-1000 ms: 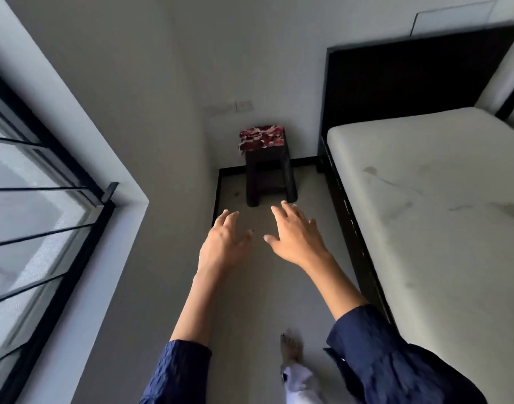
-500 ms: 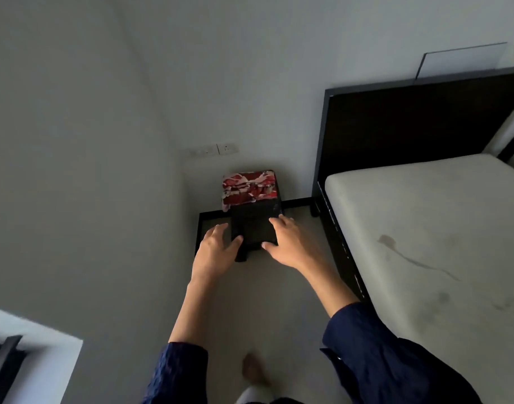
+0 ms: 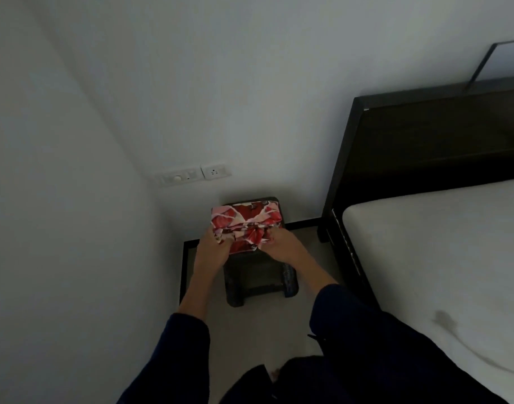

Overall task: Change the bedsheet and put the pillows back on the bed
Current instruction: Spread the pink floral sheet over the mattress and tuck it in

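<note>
White walls met in a corner, with a switch plate and a socket set low on the far wall. Pale floor, edged by dark skirting.

Item: small dark stool, standing in the corner between the side wall and the bed.

Item: folded bedsheet, red with pink and white pattern, lying on the stool top, near edge bunched.

Item: left hand, at the sheet's near-left corner, fingers closed on the fabric. Forearm bare, dark blue sleeve pushed back.

Item: right hand, at the sheet's near-right edge, fingers curled into the bunched folds, gripping them. Sleeve of the same dark blue.

Item: bed, right of the stool. Dark headboard against the far wall; dark frame rail along the near side. Bare white mattress, uncovered, with a greyish stain near its lower part.

Item: pale flat panel, partly seen above the headboard; kind not determinable.
</note>
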